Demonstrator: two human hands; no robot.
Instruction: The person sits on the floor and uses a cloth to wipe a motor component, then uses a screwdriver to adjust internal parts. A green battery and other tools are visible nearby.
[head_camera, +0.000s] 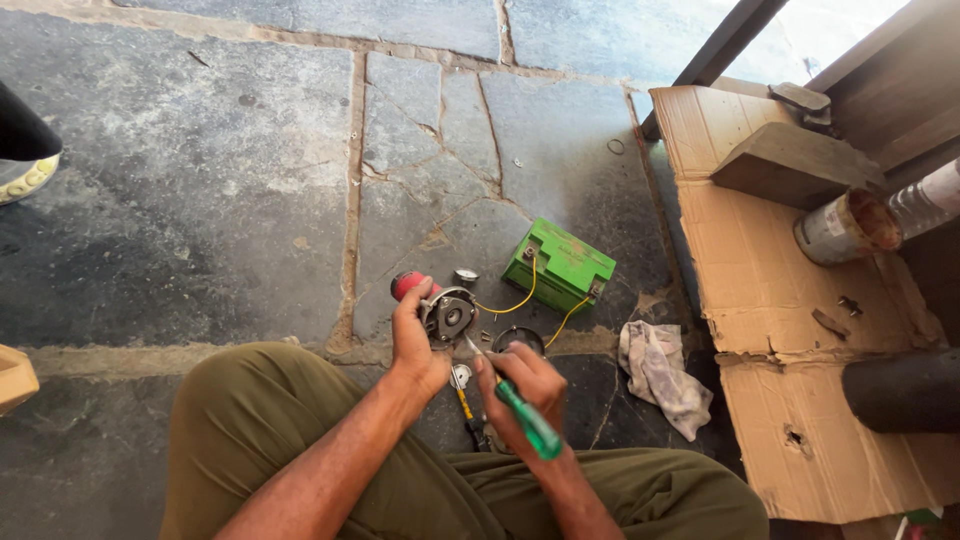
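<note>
Resting above a stone floor (200, 200), a small, rigid, seemingly heavy motor (447, 315) is clamped by its body in the left hand (415, 345), while a green-handled screwdriver (525, 415) is gripped in the right hand (520, 385).

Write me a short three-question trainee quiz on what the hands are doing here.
1. True or false: the right hand holds a green-handled screwdriver with its tip at the small motor.
2. Which hand grips the small motor? A) left hand B) right hand C) neither
3. Fill in: yellow wires run to the green ____ on the stone floor.

Key: 1 true. 2 A. 3 battery. A crumpled rag lies right of the hands, beside the flattened cardboard.
</note>
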